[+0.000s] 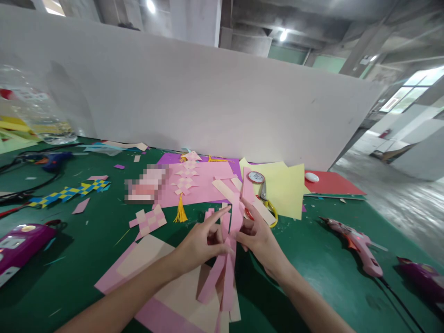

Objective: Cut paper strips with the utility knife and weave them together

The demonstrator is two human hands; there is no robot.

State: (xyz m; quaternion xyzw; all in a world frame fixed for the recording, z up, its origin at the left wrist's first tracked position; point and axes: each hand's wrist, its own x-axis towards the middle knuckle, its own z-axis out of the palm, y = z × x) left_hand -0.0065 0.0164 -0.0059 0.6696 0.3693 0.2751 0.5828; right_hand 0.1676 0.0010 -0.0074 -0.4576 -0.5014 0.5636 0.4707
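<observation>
Pink and cream paper strips (227, 273) cross one another in front of me, held above the table between both hands. My left hand (208, 240) pinches them from the left, its index finger stretched up along a strip. From the right, my right hand (255, 231) closes thumb and fingers on the strips, partly hiding them. Below my left hand lie pink and cream paper sheets (173, 296). A small woven pink and cream paper piece (149, 222) rests left of the hands. Farther back, a woven paper chain (187, 173) ends in a yellow tassel (181, 210).
Scissors (272, 212) and a roll of tape (255, 177) lie on yellow paper (289, 189). A pink glue gun (357, 243) is on the right, a blue glue gun (55, 160) far left. A white partition (194, 97) closes off the green table (322, 273) at the back.
</observation>
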